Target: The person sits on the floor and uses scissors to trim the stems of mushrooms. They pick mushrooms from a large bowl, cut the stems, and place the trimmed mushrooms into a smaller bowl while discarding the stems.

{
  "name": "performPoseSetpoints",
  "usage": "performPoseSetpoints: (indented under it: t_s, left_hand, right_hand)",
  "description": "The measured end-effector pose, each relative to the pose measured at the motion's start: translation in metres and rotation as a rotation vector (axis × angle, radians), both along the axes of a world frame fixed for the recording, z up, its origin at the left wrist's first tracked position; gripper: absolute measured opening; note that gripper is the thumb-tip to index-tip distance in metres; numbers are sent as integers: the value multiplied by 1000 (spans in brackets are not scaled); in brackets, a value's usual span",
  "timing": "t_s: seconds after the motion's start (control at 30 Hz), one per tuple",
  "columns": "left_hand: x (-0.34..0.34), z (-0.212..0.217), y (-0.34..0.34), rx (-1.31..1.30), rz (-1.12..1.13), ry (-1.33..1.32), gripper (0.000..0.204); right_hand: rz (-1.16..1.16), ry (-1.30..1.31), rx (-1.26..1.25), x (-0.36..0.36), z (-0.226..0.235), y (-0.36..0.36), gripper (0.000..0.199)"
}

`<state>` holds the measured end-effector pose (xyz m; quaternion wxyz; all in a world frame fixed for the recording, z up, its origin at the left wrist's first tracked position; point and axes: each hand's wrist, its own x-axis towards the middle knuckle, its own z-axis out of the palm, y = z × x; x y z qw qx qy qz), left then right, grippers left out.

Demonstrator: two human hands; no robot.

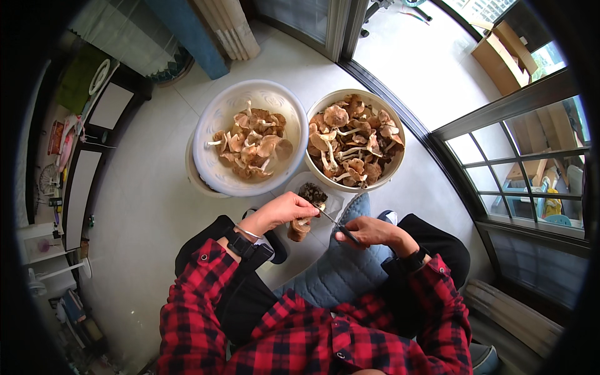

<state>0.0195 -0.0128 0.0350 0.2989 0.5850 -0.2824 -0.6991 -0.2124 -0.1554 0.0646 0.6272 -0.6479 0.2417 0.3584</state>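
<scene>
My left hand grips a mushroom, its brown cap hanging below the fingers and its pale stem end pointing right. In my right hand is a pair of scissors with dark handles, the blades reaching to the stem end beside my left fingertips. Whether the blades touch the stem is too small to tell. Just beyond my hands, dark dirty trimmings lie on a white plastic bag or tray. A wide white basin at the far left holds several mushrooms. A round cream tub to its right is filled with more mushrooms.
A blue quilted cloth lies between my legs. Dark-framed sliding doors run along the right, with cardboard boxes beyond them. Curtains hang at the back. A dark cabinet with shelves stands at the left on the pale tiled floor.
</scene>
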Motion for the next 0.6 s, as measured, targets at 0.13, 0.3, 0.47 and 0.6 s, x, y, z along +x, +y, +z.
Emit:
performPoseSetpoints:
  t_s: [0.13, 0.3, 0.47, 0.6]
  left_hand:
    - [0, -5, 0, 64, -17, 13, 27]
    - [7, 4, -5, -56, -35, -10, 30]
    - [24, 23, -15, -284, 213, 174, 28]
    - [21, 35, -21, -271, 421, 485, 29]
  right_hand:
    - [-38, -23, 28, -1, -2, 3, 69]
    - [2, -4, -2, -3, -4, 3, 68]
    - [-288, -76, 9, -1, -10, -1, 60]
    - [-604, -265, 161, 8, -4, -5, 41]
